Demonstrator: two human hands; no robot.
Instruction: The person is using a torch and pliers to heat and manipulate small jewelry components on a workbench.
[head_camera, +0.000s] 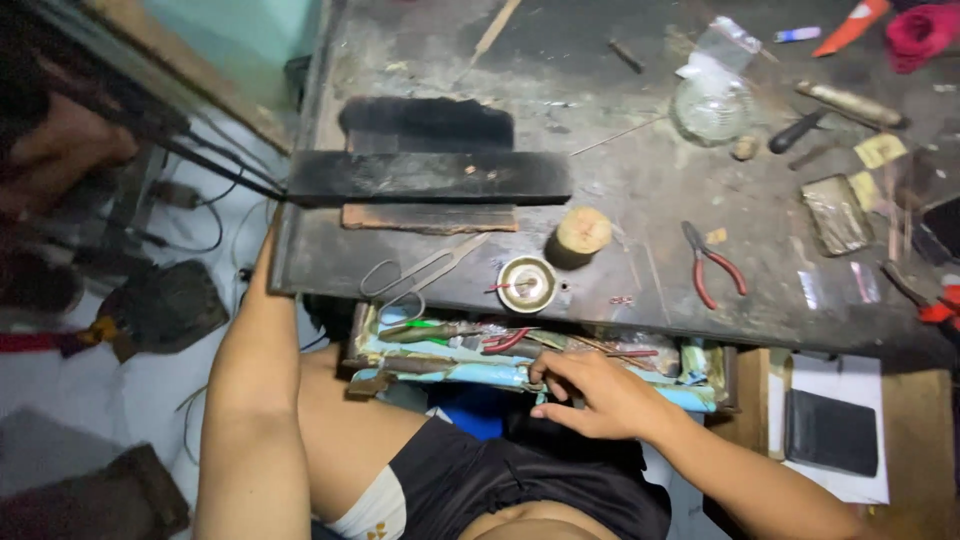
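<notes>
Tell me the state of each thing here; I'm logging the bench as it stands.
Drawer: pulled open, crammed with tools.
Right hand: fingers in the drawer, touching tools; grip not clear.
Left hand: hidden past the bench edge.
Scissors: flat on the bench, blades closed.
Red-handled pliers: lying flat, handles spread.
Round metal dish: upright, uncovered.

Open drawer (700, 375) under the workbench edge, crammed with tools.

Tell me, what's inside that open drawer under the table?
The drawer holds green-handled pliers, a red-handled tool, thin rods and blue paper. The right hand rests on its front edge. Whatever lies deeper is covered by the clutter and the table.
</notes>
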